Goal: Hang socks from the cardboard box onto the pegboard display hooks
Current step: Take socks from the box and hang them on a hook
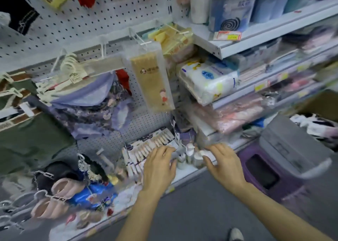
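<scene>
The view is blurred by motion. My left hand (159, 165) and my right hand (222, 161) reach low toward the bottom of the white pegboard (109, 21), either side of a row of packaged socks (151, 145) and small white hanger clips (190, 149). The left hand's fingertips touch the sock packs; the right hand's fingertips touch a white clip piece. Whether either hand grips anything is unclear. A clear bag of tan socks (153, 76) hangs from a hook (139, 38) above. A cardboard box (321, 103) with socks (314, 123) sits at the far right.
Shelves (256, 34) on the right hold tissue packs and wrapped goods. A purple stool (263, 169) and a grey bin (290, 149) stand on the floor right of my hands. Clothing on hangers (69, 63), chains and slippers (60, 195) fill the left side.
</scene>
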{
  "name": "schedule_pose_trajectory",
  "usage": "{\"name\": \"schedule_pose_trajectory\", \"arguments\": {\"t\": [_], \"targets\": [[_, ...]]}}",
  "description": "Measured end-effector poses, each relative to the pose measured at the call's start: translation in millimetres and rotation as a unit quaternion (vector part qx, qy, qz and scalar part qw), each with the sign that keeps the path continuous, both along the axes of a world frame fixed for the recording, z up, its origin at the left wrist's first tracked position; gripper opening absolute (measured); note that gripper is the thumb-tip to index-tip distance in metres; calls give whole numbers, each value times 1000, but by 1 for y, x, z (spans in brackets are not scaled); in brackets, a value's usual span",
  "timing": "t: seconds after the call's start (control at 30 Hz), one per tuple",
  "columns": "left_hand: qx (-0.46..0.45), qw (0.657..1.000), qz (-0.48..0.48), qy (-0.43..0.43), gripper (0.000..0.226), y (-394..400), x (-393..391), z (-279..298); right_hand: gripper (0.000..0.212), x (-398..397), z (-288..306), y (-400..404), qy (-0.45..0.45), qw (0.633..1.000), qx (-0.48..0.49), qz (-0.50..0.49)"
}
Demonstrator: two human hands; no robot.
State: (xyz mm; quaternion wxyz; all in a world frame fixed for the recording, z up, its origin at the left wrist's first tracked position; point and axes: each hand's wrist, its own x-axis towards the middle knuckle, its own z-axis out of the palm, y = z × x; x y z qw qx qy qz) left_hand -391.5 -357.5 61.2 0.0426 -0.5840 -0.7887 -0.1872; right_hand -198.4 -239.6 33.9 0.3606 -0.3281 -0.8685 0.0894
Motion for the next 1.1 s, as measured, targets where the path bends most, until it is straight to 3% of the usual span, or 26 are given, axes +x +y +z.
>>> {"name": "schedule_pose_trajectory", "arguments": {"t": [0.27, 0.37, 0.63, 1.1], "targets": [[-104, 990, -82, -42, 28, 46, 98, -64, 24, 110, -54, 9, -80, 985, -98, -115], [-114, 985, -123, -44, 31, 75, 141, -73, 33, 158, -62, 23, -103, 973, -144, -151], [-132, 973, -165, -98, 30, 169, 253, -85, 27, 270, -65, 87, -119, 956, -173, -206], [-157, 949, -250, -112, 31, 345, 331, -91, 25, 348, -83, 212, -117, 928, -194, -295]]}}
